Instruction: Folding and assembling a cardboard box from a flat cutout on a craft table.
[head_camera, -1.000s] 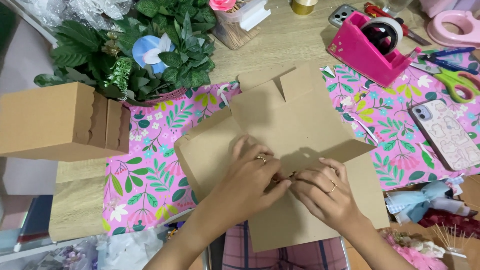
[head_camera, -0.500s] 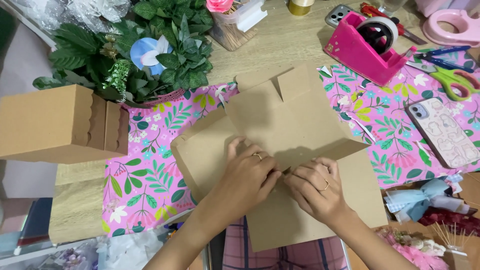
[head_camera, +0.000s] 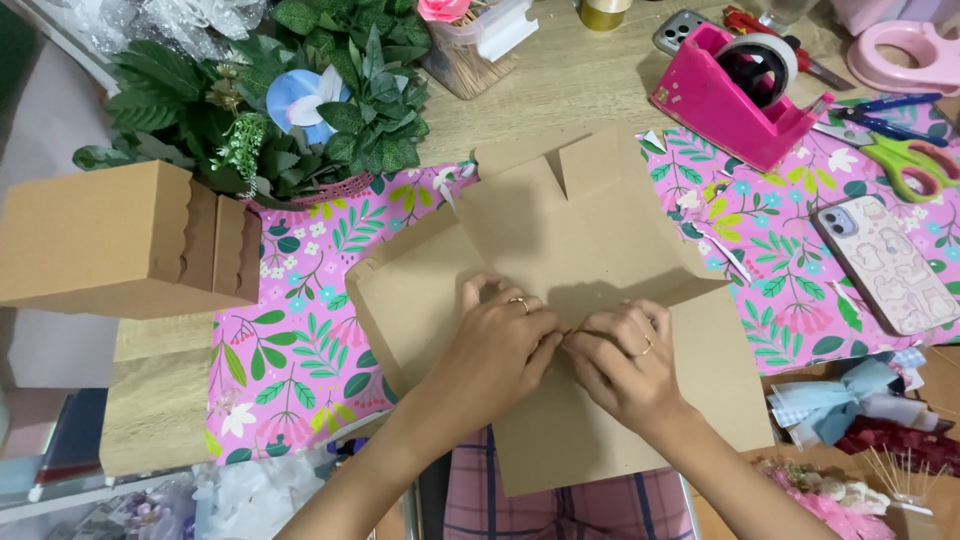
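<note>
At the centre of the frame a flat, unfolded brown cardboard box (head_camera: 590, 260) lies on the counter (head_camera: 590, 80); the left hand (head_camera: 500, 345) and right hand (head_camera: 625, 365) press down on its lower middle, fingertips meeting, pinching a cardboard fold between them

left hand (head_camera: 497, 345): palm down, fingers curled, ring on one finger | right hand (head_camera: 625, 362): palm down, fingertips pinched, ringed | hands touching at fingertips | forearms enter from 6 o'clock
</note>
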